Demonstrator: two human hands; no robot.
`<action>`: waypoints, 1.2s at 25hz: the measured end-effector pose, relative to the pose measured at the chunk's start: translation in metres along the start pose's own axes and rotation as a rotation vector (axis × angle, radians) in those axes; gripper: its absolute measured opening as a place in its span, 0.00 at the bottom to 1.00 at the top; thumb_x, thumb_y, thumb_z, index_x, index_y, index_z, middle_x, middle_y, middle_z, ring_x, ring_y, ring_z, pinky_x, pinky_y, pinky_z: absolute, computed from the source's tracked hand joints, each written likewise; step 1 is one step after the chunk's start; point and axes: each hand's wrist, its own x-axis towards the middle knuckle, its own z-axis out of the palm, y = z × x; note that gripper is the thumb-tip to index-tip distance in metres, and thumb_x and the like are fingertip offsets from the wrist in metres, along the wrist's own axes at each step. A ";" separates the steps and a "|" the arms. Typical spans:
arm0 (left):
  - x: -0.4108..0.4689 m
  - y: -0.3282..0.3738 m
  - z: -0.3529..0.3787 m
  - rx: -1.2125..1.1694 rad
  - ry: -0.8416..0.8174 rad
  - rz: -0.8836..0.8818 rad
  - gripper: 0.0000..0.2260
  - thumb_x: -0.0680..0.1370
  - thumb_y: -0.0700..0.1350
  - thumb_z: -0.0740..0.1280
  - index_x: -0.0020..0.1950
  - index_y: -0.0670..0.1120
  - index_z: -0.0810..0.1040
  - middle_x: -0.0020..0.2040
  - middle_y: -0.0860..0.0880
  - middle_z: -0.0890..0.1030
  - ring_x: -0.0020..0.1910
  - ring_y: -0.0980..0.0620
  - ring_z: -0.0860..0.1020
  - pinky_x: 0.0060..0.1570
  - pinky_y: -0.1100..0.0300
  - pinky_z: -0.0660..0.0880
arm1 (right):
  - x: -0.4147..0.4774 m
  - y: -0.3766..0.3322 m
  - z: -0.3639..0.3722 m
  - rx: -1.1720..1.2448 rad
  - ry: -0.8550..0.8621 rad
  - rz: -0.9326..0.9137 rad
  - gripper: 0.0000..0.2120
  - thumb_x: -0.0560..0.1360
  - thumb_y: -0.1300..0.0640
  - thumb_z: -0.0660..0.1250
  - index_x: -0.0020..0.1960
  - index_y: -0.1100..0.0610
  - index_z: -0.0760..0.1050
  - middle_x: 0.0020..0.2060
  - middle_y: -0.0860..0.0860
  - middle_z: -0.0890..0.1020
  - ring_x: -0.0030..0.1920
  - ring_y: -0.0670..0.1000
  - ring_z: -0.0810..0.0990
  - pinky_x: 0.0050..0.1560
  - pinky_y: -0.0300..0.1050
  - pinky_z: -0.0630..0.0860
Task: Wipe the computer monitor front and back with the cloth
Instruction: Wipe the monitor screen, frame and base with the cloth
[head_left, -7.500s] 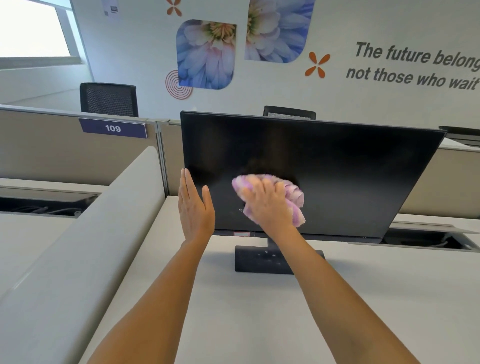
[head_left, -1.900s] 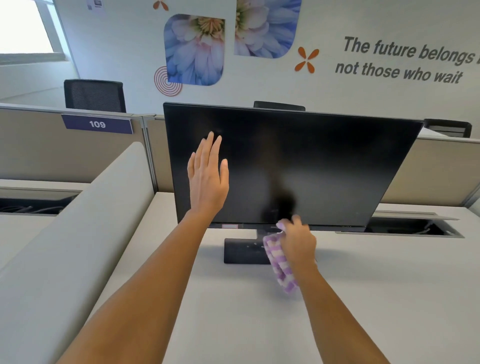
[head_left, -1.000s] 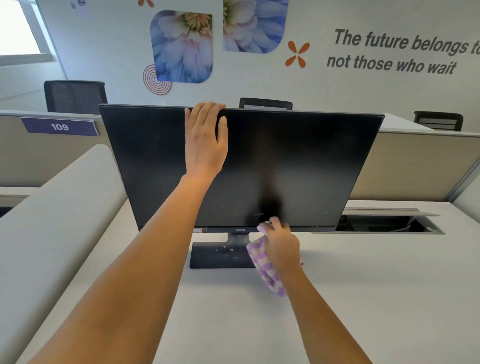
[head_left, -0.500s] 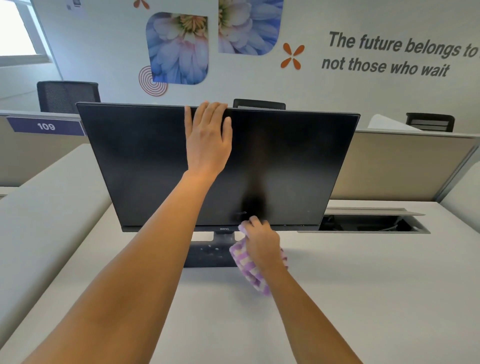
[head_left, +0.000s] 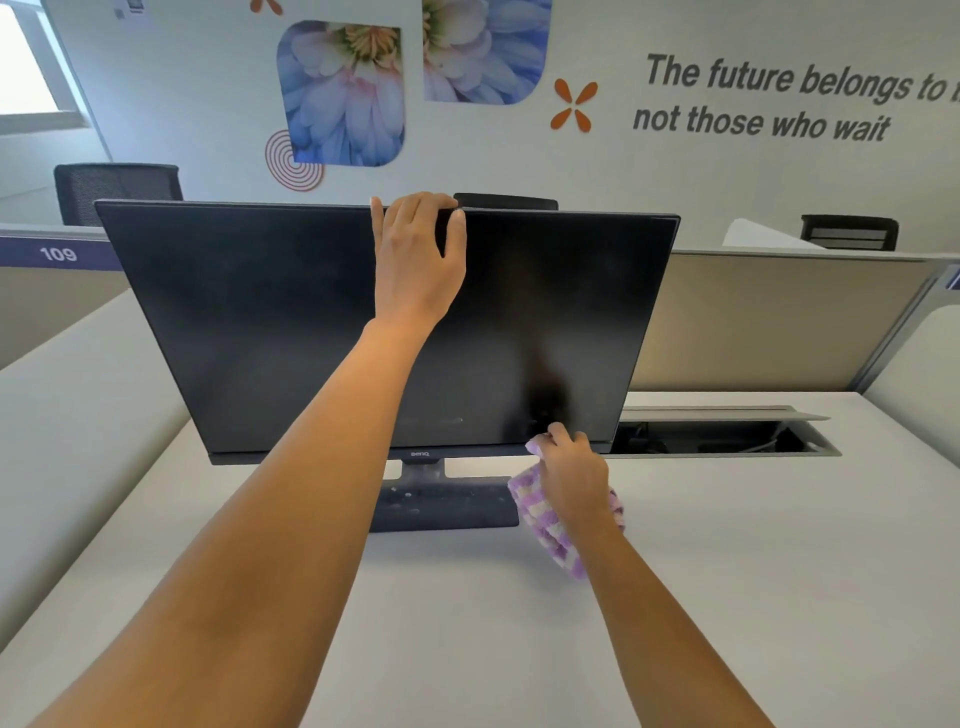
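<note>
The monitor (head_left: 260, 322) stood on its flat dark base (head_left: 447, 506) on the pale desk (head_left: 727, 597), its black, unlit screen turned toward us in the head view. We saw the left hand (head_left: 415, 265) at the middle of the top edge, its fingers hooked over that edge to the back and its thumb lying on the front, so it gripped the monitor from above. We saw the right hand (head_left: 576, 483) low down, right of the stand, at the bottom bezel of the screen, its fingers closed round the cloth (head_left: 540, 525). The cloth was checked purple and white, bunched in the grip, with a loose end hanging beneath the hand just beside the base; we could not tell whether it touched the desk. The two hands were well apart, one at the top of the screen and one at the bottom. Behind the monitor to the right we saw an open cable slot (head_left: 727, 436) in the desk, then a beige partition (head_left: 769, 322). A plate reading 109 (head_left: 58, 254) sat on the partition at far left. On the wall beyond we saw flower prints (head_left: 343, 93) and grey lettering (head_left: 763, 98), with dark chairs (head_left: 117, 189) below them.
</note>
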 end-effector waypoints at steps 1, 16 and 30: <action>0.000 0.002 0.001 -0.013 0.005 -0.007 0.12 0.80 0.47 0.57 0.57 0.45 0.76 0.55 0.49 0.78 0.60 0.52 0.72 0.75 0.50 0.47 | -0.001 0.010 -0.001 -0.019 0.013 0.038 0.13 0.72 0.57 0.73 0.56 0.53 0.80 0.54 0.53 0.80 0.47 0.55 0.79 0.38 0.43 0.78; -0.002 0.002 0.007 -0.003 0.076 -0.013 0.11 0.79 0.47 0.57 0.55 0.44 0.76 0.53 0.48 0.79 0.58 0.52 0.72 0.74 0.51 0.45 | -0.004 -0.020 0.007 0.000 0.040 -0.088 0.23 0.51 0.53 0.85 0.45 0.53 0.83 0.42 0.52 0.84 0.35 0.56 0.82 0.25 0.42 0.77; -0.002 0.000 0.010 -0.021 0.093 -0.007 0.13 0.80 0.48 0.56 0.55 0.43 0.76 0.53 0.47 0.78 0.59 0.52 0.71 0.73 0.55 0.42 | -0.014 0.055 -0.005 0.055 0.319 0.077 0.13 0.66 0.67 0.72 0.43 0.51 0.81 0.40 0.52 0.80 0.35 0.56 0.77 0.23 0.40 0.69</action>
